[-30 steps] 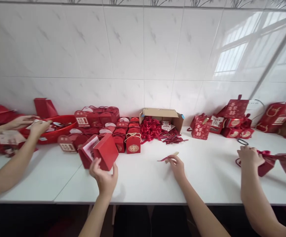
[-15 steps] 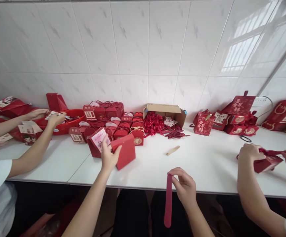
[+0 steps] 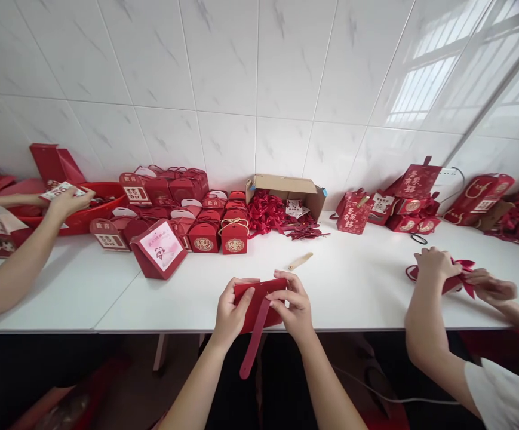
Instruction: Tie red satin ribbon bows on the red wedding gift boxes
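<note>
Hands [image 3: 231, 313] and forearms [image 3: 196, 382] are bare; the shadowed trousers [image 3: 230, 397] seem black.

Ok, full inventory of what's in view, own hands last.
Wall: one, white tile, rear
Tabletop: one run, white, across
Held box: one, red, between own hands
Strap: one, dark red, on held box
Pink-labelled box: one, red, left
Gift boxes: many overlapping, red, left rear
Basin: one, red, far left
Carton: one, brown, rear centre
Ribbons: pile, red, in carton
Strip: one, beige, centre
Stacked boxes: several, red, right rear
Ring: one, black, right
Co-workers' hands: three visible, bare, both sides
Left hand: one, bare, gripping held box
Right hand: one, bare, pinching strap
</note>
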The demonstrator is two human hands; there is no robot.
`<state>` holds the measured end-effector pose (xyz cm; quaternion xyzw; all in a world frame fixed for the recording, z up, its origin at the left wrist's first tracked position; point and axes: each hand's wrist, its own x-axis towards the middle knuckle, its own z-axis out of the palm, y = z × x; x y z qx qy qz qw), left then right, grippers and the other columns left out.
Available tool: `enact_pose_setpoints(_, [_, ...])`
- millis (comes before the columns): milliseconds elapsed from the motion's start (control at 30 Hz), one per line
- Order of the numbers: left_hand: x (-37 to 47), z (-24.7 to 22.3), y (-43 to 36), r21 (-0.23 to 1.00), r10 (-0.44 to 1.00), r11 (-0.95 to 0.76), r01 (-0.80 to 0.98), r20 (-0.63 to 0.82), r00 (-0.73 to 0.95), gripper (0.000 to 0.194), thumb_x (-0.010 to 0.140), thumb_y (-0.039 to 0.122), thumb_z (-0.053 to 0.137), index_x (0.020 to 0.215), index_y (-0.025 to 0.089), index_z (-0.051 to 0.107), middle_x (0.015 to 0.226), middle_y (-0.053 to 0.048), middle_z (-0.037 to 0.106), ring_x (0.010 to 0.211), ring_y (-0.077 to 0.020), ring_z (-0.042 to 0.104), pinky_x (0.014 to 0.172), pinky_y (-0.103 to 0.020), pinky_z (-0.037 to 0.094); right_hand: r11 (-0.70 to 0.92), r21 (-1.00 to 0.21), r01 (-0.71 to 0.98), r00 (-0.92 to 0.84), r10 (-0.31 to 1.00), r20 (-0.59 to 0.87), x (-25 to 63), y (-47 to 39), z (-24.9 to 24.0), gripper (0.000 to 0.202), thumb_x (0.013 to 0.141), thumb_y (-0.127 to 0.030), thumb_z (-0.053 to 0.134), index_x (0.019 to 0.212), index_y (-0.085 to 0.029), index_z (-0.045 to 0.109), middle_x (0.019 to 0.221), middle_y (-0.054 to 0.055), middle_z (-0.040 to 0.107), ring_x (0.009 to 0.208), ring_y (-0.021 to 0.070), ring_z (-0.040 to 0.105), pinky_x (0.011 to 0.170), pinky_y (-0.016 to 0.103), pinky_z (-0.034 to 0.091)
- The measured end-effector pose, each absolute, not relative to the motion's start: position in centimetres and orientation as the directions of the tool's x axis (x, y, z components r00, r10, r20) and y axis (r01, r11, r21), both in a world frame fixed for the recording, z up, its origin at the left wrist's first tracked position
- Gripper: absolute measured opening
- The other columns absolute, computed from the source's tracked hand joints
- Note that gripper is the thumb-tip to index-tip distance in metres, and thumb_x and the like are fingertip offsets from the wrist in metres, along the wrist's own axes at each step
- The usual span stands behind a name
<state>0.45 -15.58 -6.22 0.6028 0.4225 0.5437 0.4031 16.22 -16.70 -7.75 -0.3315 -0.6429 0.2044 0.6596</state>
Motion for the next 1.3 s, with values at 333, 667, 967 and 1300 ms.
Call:
enact_pose_setpoints(333, [4.0,-6.9,-15.2,0.953,0.953,-0.303,0.004,0.303,-0.009,0.019,0.084,0.040,0.057,0.083,0.022,0.056,0.081,-0.002,0.062,0.080,-0.0183,0.060,0.077,-0.031,0.047,0.639,-0.758,0.127,0.199,0.733,0.651,17.2,-15.6,-8.1,0.007,0.079,-0.025,0.068,0.079,-0.027,0.074,0.089,0.005,0.058,0.089,0.0203,0.057,0.078,0.037,0.049])
enact_pose_setpoints(667, [10.8,-6.6,-5.7,0.968,0.898,-0.250,0.001,0.231,0.375,0.071,0.090,0.060,0.006,0.081,0.016,0.060,0.083,-0.011,0.067,0.073,-0.0211,0.064,0.070,-0.036,0.052,0.575,-0.794,0.197,0.323,0.727,0.607,25.6,-11.2,-8.9,0.006,0.079,-0.022,0.065,0.078,-0.023,0.070,0.082,0.004,0.057,0.078,0.0185,0.058,0.070,0.034,0.048])
enact_pose_setpoints(967, [16.9,-7.3,17.5,0.857,0.943,-0.290,0.426,0.179,0.282,0.027,0.088,0.031,0.056,0.110,0.015,0.058,0.117,-0.009,0.058,0.105,-0.0214,0.057,0.090,-0.044,0.047,0.651,-0.738,0.176,0.320,0.671,0.669,25.8,-8.6,-9.4,0.012,0.077,-0.018,0.066,0.078,-0.028,0.073,0.080,0.005,0.059,0.073,0.0188,0.059,0.057,0.031,0.050])
enact_pose_setpoints(1300, [21.3,-7.7,27.7,0.805,0.997,-0.060,0.590,0.016,0.081,0.031,0.087,0.031,0.058,0.114,0.015,0.057,0.115,-0.009,0.059,0.102,-0.0213,0.059,0.085,-0.040,0.051,0.672,-0.734,0.097,0.206,0.708,0.676,25.5,-8.6,-10.1,0.018,0.073,-0.027,0.074,0.084,-0.041,0.075,0.091,0.004,0.056,0.057,0.0133,0.056,0.045,0.029,0.047])
